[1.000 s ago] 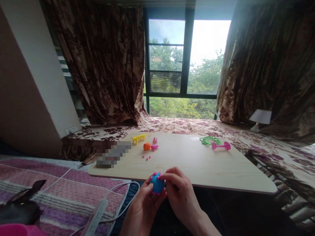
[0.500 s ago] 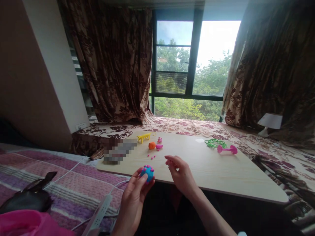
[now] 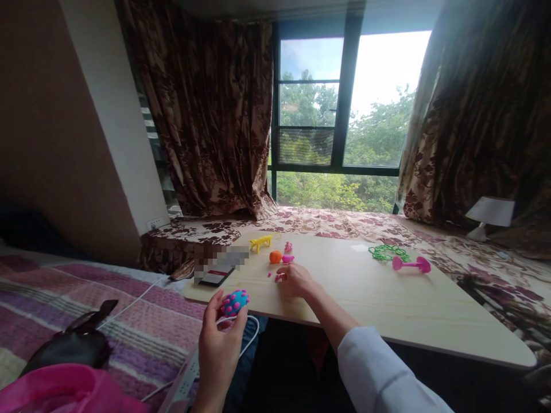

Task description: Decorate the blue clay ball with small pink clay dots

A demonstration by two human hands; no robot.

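Observation:
My left hand (image 3: pixel 221 338) holds a blue clay ball (image 3: pixel 235 303) studded with pink dots, gripped between thumb and fingers just off the table's front edge. On the table, my right hand (image 3: pixel 295 281) has its fingertips pinched together at a small pink clay ball, which they partly cover. Two more small pink clay balls (image 3: pixel 269 274) lie just left of those fingertips. Beyond them sit an orange clay lump (image 3: pixel 275 257) and a pink clay lump (image 3: pixel 288 259), side by side.
On the wooden table (image 3: pixel 365 298) stand a yellow animal figure (image 3: pixel 260 242), a small pink figure (image 3: pixel 288 246), a green beaded string (image 3: pixel 388 253) and a pink dumbbell-shaped toy (image 3: pixel 411 265). A partly blurred dark device (image 3: pixel 217 275) lies left. A white cable (image 3: pixel 257 332) loops below my left hand.
My right hand has moved down and left from above the table to the small pink balls. My left hand has shifted left and turned the blue ball, showing more pink dots.

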